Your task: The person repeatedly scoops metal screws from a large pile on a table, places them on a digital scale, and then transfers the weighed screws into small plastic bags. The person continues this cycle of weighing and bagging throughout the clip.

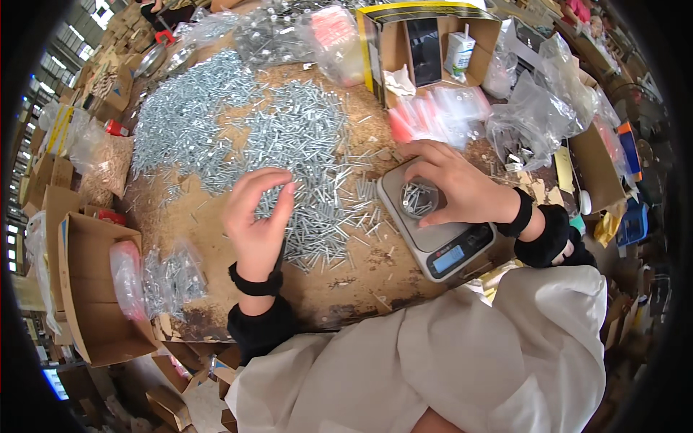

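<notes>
My right hand [462, 189] curls round a small clear cup [411, 211] with several metal screws inside. The cup rests on the plate of a kitchen-type digital scale [439, 238], whose lit display faces me. My left hand [256, 213] hovers over the near side of a large heap of silvery screws [299, 130]. Its thumb and forefinger are bent towards each other with a gap between the tips, and I see nothing in them. Loose screws [367, 191] lie between the heap and the scale.
A second screw pile [191, 108] spreads to the far left. Red-edged plastic bags [440, 115] lie beyond the scale, before a cardboard box [382, 54] holding a phone-like dark slab and a drink carton. An open carton [101, 289] stands left, beside bagged screws [173, 278].
</notes>
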Available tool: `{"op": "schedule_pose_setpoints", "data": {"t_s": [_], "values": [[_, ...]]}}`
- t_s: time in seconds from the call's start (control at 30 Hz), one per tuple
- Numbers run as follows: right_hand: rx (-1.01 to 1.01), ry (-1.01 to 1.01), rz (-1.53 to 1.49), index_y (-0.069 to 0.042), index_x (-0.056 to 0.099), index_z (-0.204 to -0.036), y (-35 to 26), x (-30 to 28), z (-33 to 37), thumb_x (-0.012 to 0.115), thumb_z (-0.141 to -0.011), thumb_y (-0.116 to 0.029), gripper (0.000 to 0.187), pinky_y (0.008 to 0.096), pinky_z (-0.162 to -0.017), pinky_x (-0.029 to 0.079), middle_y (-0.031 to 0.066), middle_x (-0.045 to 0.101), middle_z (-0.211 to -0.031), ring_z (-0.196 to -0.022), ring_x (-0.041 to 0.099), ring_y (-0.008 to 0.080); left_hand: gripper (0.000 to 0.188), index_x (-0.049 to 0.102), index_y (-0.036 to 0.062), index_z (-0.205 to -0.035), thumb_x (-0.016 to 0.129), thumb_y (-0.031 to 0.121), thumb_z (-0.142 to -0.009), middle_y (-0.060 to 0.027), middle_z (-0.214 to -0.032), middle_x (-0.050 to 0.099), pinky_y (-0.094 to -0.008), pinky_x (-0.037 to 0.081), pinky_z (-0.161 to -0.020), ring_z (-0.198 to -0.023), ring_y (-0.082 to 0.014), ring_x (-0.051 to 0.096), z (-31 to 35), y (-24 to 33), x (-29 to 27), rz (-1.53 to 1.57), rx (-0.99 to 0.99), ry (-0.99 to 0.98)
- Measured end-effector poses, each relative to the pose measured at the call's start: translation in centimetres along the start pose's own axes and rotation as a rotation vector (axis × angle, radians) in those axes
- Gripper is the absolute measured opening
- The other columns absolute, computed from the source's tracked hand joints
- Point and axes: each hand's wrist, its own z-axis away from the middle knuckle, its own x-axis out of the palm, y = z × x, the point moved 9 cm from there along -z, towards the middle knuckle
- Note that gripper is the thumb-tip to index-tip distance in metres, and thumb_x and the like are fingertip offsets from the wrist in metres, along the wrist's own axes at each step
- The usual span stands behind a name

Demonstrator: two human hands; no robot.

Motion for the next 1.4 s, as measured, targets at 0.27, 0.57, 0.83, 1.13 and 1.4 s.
{"op": "schedule_pose_setpoints", "data": {"t_s": [0.27, 0.57, 0.83, 1.13, 1.4], "values": [[0.501, 0.274, 0.172, 0.001, 0.065, -0.113, 9.9, -6.9, 11.4, 0.067, -0.088, -0.008, 0.027, 0.0430, -0.091, 0.050, 0.0175, 0.066, -0.111, -0.102, 0.063, 0.0372, 0.010, 0.069, -0.0011, -0.094, 0.072, -0.002, -0.084, -0.0105, -0.096, 0.071, -0.0320, 0.050, -0.085, -0.091, -0.0225, 0.067, -0.1, -0.8, 0.2, -0.061, -0.033, -0.016], [0.524, 0.314, 0.533, -0.005, 0.058, -0.130, 16.4, -3.8, 16.4, 0.063, -0.094, -0.029, 0.044, 0.0449, -0.098, 0.046, 0.0143, 0.059, -0.126, -0.118, 0.053, 0.0355, 0.009, 0.068, -0.0027, -0.094, 0.070, -0.004, -0.085, -0.0103, -0.096, 0.070, -0.0308, 0.050, -0.084, -0.090, -0.0201, 0.066, 0.7, -3.0, -0.1, -0.079, -0.109, 0.007], [0.453, 0.325, 0.339, -0.003, 0.060, -0.116, 14.1, -4.2, 15.1, 0.071, -0.083, -0.007, 0.035, 0.0440, -0.092, 0.047, 0.0146, 0.057, -0.111, -0.108, 0.057, 0.0362, 0.010, 0.068, -0.0024, -0.097, 0.069, -0.004, -0.087, -0.0066, -0.096, 0.069, -0.0283, 0.049, -0.085, -0.090, -0.0151, 0.064, 1.5, -5.4, 0.0, 0.035, -0.268, -0.030], [0.519, 0.377, 0.030, 0.002, 0.062, -0.098, 18.0, -4.6, 16.4, 0.064, -0.085, 0.004, 0.014, 0.0387, -0.080, 0.048, 0.0164, 0.059, -0.097, -0.091, 0.060, 0.0365, 0.017, 0.069, -0.0012, -0.111, 0.059, 0.001, -0.098, -0.0115, -0.108, 0.073, -0.0285, 0.053, -0.083, -0.095, -0.0168, 0.070, 2.3, 5.3, 13.2, 0.519, -0.192, -0.571], [0.565, 0.592, -0.036, 0.001, 0.065, -0.096, 18.4, -6.6, 17.0, 0.066, -0.085, 0.003, 0.011, 0.0359, -0.074, 0.050, 0.0124, 0.063, -0.094, -0.084, 0.063, 0.0284, 0.018, 0.068, 0.0022, -0.109, 0.064, 0.001, -0.091, -0.0087, -0.117, 0.069, -0.0234, 0.045, -0.066, -0.088, -0.0119, 0.062, 1.3, 4.9, 11.9, 0.354, -0.142, -0.322]]}}
